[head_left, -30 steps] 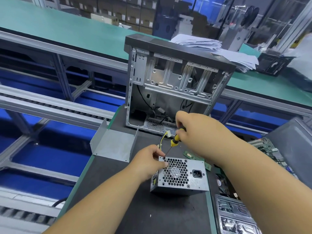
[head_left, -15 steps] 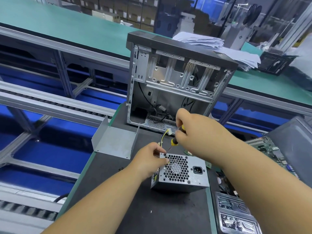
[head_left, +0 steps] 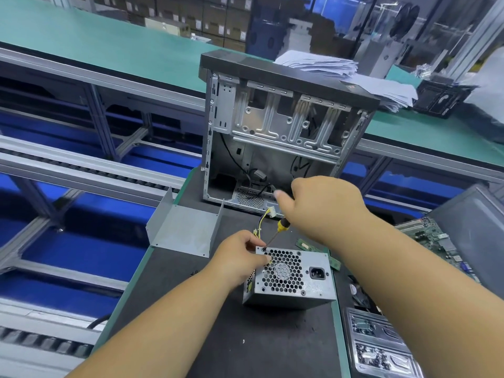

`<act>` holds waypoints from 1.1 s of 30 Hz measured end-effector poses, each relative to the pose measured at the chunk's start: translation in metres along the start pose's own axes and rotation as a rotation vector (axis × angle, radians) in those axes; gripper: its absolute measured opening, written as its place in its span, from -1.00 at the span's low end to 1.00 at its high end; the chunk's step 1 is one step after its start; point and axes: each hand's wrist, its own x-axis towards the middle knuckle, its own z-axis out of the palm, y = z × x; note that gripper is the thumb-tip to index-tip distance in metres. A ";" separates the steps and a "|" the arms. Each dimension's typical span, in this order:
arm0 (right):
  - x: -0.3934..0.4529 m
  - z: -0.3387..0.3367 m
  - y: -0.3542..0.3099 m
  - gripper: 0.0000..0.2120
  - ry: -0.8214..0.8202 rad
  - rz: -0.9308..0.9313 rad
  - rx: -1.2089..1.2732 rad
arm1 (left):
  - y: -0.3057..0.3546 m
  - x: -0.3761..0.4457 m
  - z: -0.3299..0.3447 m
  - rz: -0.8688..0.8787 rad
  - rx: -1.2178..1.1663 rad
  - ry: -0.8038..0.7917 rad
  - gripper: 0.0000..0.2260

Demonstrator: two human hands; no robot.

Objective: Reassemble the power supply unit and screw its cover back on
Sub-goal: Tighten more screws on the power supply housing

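PSU (head_left: 293, 279) on dark tabletop (head_left: 174, 290), vent grille up, before open case (head_left: 275, 137). Left hand (head_left: 240, 257) gripping PSU's upper left corner. Right hand (head_left: 324, 208) closed around screwdriver (head_left: 275, 231); tip seated on corner screw beside left fingers. U-shaped cover (head_left: 185, 227) lying apart to left.

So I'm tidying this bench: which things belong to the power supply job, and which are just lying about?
In use: power supply unit, screwdriver, left hand, right hand.

Lying about: bent metal cover, open computer case, green circuit strip, paper stack.
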 end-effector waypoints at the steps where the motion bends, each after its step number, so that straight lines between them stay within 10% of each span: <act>1: -0.001 -0.003 0.003 -0.67 -0.051 -0.034 0.081 | 0.000 0.000 0.000 -0.002 -0.004 -0.003 -0.79; 6: -0.006 -0.023 0.011 -0.84 -0.162 -0.243 0.194 | 0.000 -0.001 0.000 -0.006 -0.008 0.002 -0.79; 16: 0.008 -0.006 -0.009 -0.62 -0.104 -0.084 -0.246 | 0.004 0.000 -0.001 -0.043 -0.020 -0.005 -0.78; 23: -0.004 -0.015 -0.001 -0.91 -0.153 -0.287 0.197 | 0.004 -0.002 -0.002 -0.033 0.015 -0.007 -0.78; 33: 0.004 -0.011 -0.005 -0.53 -0.106 -0.024 -0.084 | 0.004 -0.005 -0.001 -0.024 0.011 -0.008 -0.79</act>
